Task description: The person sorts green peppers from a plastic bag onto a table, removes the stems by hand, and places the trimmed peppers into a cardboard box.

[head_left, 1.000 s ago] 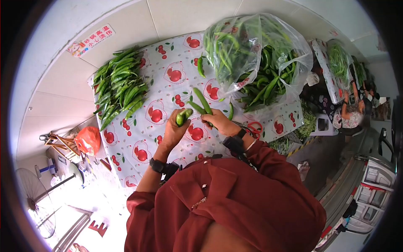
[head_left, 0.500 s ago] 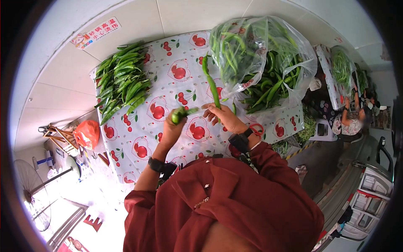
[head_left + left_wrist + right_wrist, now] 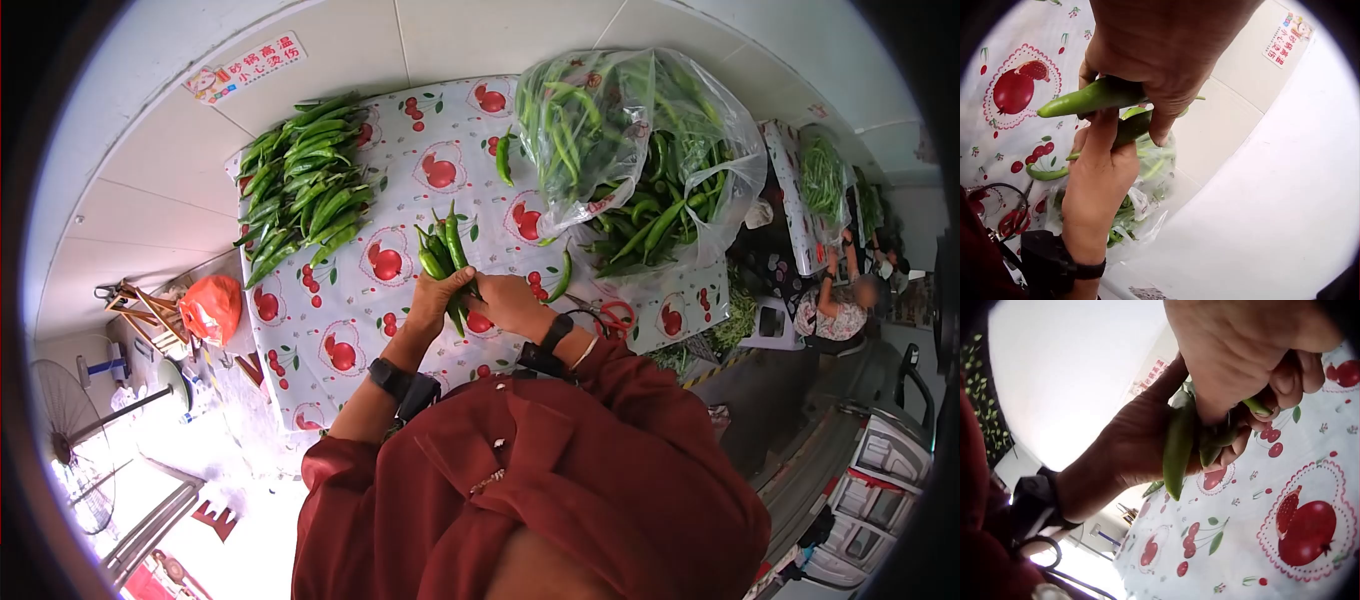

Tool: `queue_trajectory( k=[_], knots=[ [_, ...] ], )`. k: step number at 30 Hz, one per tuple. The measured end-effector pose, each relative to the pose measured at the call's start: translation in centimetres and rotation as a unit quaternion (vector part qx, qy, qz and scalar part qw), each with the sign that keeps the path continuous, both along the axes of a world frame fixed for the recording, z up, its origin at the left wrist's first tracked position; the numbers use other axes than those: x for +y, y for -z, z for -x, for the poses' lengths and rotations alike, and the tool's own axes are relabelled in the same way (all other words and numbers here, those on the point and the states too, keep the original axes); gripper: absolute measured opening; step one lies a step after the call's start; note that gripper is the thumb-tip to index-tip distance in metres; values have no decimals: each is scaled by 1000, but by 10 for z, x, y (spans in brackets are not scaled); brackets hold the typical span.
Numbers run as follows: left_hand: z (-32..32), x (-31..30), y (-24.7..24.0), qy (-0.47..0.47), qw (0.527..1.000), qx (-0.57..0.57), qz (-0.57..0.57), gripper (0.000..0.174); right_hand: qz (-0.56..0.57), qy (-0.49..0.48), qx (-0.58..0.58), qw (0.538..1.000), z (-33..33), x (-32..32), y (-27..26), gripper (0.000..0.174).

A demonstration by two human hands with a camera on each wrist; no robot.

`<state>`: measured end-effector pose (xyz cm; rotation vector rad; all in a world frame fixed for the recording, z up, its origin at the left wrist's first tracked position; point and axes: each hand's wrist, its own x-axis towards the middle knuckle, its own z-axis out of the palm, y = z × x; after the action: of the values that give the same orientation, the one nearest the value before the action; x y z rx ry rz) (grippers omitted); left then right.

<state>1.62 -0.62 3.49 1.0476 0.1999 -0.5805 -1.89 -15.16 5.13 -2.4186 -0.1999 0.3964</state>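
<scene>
Close together over the table, both hands meet at a small bunch of long green chili peppers [image 3: 432, 262]. My left hand [image 3: 438, 303] grips the bunch, and the pepper tips point away from the body. At its right side my right hand [image 3: 508, 303] pinches a green chili pepper [image 3: 454, 240] against the others. In the left wrist view one pepper [image 3: 1088, 100] sticks out beneath the left hand. Pepper ends [image 3: 1177, 450] hang below the joined hands in the right wrist view. The fingers hide the middle of the bunch.
A neat pile of green peppers [image 3: 310, 185] lies at the table's far left. An open clear plastic bag [image 3: 585, 150] of peppers stands far right. Loose peppers [image 3: 503, 160] lie near it. Red-handled scissors [image 3: 615, 318] rest by the right forearm. Another person [image 3: 835, 300] sits off to the right.
My right hand has moved left with its pepper and now meets the left hand. The left hand's peppers have turned to point away from the body. The pile and bag stay put.
</scene>
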Motion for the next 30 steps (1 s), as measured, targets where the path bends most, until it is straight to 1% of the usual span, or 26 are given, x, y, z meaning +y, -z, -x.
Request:
queue_trajectory(
  k=[2, 3, 4, 5, 6, 7, 8, 9, 10, 11, 12, 13, 14, 15, 17, 18, 19, 21, 23, 25, 27, 28, 29, 30],
  knots=[
    [-2, 0, 2, 3, 1000, 20, -19, 19, 34, -42, 28, 998, -3, 1, -9, 35],
    [-3, 1, 2, 5, 998, 40, -38, 17, 34, -41, 29, 998, -3, 0, -8, 35],
    [-5, 4, 5, 4, 998, 40, -38, 17, 6, -64, 14, 998, -2, -3, -3, 36],
    [-7, 9, 11, 55, 996, 43, -57, 21, -22, -87, 0, 996, -2, -6, 0, 38],
    [-9, 14, 12, 104, 991, 46, -75, 25, -22, -89, 1, 996, -3, -9, 2, 38],
    [-9, 18, 13, 101, 991, 48, -75, 25, -91, -39, 46, 994, -5, -12, 5, 40],
    [-9, 22, 14, 120, 989, 29, -85, 27, -158, 12, 90, 983, -8, -17, 7, 42],
    [-10, 25, 11, 139, 986, 10, -95, 28, -158, 9, 92, 983, -13, -19, 3, 42],
    [-11, 29, 0, 181, 977, 14, -111, 31, -243, 74, 80, 964, -18, -23, 0, 41],
    [-8, 30, 3, 181, 977, 15, -112, 31, -324, 139, 68, 933, -22, -26, -4, 41],
    [-5, 30, 5, 218, 971, 15, -100, 32, -344, 153, 87, 922, -27, -28, -10, 38],
    [-4, 31, 7, 251, 964, 13, -90, 32, -345, 149, 87, 923, -29, -31, -7, 38],
    [-1, 31, 8, 282, 953, -12, -108, 31, -306, 116, 80, 942, -34, -33, -2, 38],
    [-3, 27, -9, 330, 933, -22, -144, 32, -267, 79, 74, 958, -39, -32, 3, 39],
    [5, 25, -4, 289, 956, 24, -34, 35, -297, 58, 61, 951, -37, -21, 5, 39],
    [6, 25, -3, 279, 960, 19, -22, 37, -292, 93, 41, 951, -34, -16, 3, 39],
    [8, 26, -3, 268, 963, 19, -25, 37, -285, 131, 19, 949, -32, -11, 2, 40],
    [12, 25, -2, 225, 973, 53, 11, 26, -290, 124, 33, 949, -30, -7, 2, 41],
    [14, 29, 3, 222, 973, 59, 8, 29, -262, 113, 20, 958, -29, -5, 9, 41],
    [14, 34, 10, 230, 971, 62, 6, 39, -256, 111, 28, 960, -32, -3, 5, 41],
    [14, 35, 11, 211, 975, 73, 11, 36, -248, 100, 62, 962, -36, -2, 4, 42],
    [13, 36, 8, 178, 981, 77, 21, 35, -249, 98, 62, 962, -38, 1, 5, 42],
    [12, 37, 5, 146, 986, 81, 31, 33, -264, 99, 63, 958, -40, 6, 6, 41],
    [12, 38, 7, 144, 986, 81, 31, 33, -278, 100, 63, 953, -41, 11, 6, 40]
  ],
)
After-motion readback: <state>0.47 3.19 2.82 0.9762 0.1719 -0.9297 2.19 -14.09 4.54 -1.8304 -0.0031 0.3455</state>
